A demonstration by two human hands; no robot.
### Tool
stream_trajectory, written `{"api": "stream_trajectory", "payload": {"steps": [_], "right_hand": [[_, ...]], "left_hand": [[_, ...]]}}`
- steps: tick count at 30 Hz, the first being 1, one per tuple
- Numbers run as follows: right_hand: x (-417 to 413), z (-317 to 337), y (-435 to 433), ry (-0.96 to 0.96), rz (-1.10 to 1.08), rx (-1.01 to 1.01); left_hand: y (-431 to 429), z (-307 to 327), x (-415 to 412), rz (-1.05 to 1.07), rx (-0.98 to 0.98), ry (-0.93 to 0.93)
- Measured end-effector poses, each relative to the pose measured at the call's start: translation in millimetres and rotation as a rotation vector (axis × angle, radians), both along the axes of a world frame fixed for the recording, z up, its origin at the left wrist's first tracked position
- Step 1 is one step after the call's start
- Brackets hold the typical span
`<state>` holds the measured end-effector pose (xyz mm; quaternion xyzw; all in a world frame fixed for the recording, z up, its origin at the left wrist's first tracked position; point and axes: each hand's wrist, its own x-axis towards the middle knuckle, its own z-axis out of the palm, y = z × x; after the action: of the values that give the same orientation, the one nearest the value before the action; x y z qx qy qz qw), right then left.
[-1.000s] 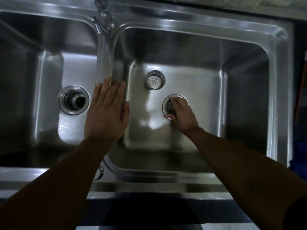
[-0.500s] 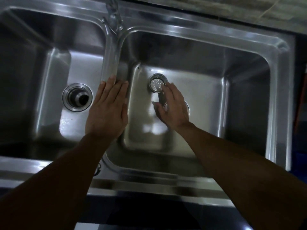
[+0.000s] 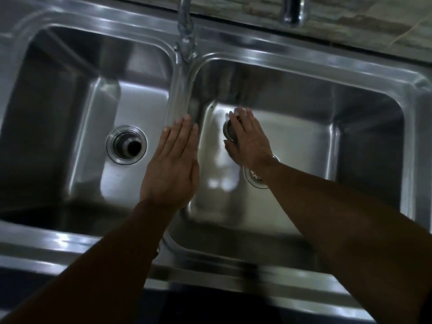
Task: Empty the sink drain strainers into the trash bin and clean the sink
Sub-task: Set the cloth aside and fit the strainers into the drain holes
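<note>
A double stainless steel sink (image 3: 304,73) fills the view. My left hand (image 3: 171,167) lies flat with straight fingers on the divider between the two basins. In the right basin my right hand (image 3: 249,141) covers a loose metal strainer basket (image 3: 228,131), fingers over its far edge and thumb against its near edge; most of the basket is hidden. Just behind my right wrist, the right basin's drain (image 3: 256,178) shows a perforated strainer seated in it. No strainer is visible in the left basin's drain (image 3: 126,144), which shows a dark hole.
A faucet spout (image 3: 185,40) hangs over the divider at the back, and a second tap (image 3: 293,12) sits further right. A stone-patterned counter (image 3: 362,26) runs behind the sink. The sink's front rim (image 3: 58,242) is near my body.
My right hand left the right drain, moved back and left across the basin, and now covers the loose strainer basket. My left hand has stayed on the divider.
</note>
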<state>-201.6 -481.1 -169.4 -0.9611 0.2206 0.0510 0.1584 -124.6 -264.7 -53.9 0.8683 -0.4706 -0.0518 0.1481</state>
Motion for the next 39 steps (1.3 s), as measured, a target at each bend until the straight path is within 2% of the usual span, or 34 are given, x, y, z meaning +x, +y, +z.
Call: {"api": "stream_trajectory", "payload": {"steps": [9, 14, 17, 22, 25, 31, 34, 39], "right_hand": [[-14.8, 53.4, 34.8, -0.131, -0.139, 0.13], [-35.9, 106.5, 75.0, -0.236, -0.178, 0.124], [-32.5, 129.1, 94.0, -0.352, -0.207, 0.114], [12.3, 148.7, 135.0, -0.511, -0.256, 0.189], [48.4, 152.1, 164.2, -0.501, -0.179, 0.254], [104.8, 131.6, 210.6, -0.363, -0.057, 0.361], [124.5, 112.3, 223.1, -0.287, -0.01, 0.335], [150.3, 68.6, 228.8, -0.151, 0.117, 0.25]], "left_hand": [[5.8, -11.3, 3.9, -0.042, 0.075, 0.007], [17.0, 5.8, 0.4, 0.049, 0.03, 0.135], [51.7, 20.9, 3.7, 0.167, 0.033, 0.208], [131.1, 37.4, 57.9, 0.236, 0.084, 0.096], [171.5, 42.8, 104.1, 0.292, 0.2, 0.028], [232.1, 38.4, 173.7, 0.309, 0.258, 0.014], [245.9, 28.1, 188.6, 0.254, 0.228, 0.057], [249.7, 5.8, 191.5, 0.266, 0.186, -0.052]]}}
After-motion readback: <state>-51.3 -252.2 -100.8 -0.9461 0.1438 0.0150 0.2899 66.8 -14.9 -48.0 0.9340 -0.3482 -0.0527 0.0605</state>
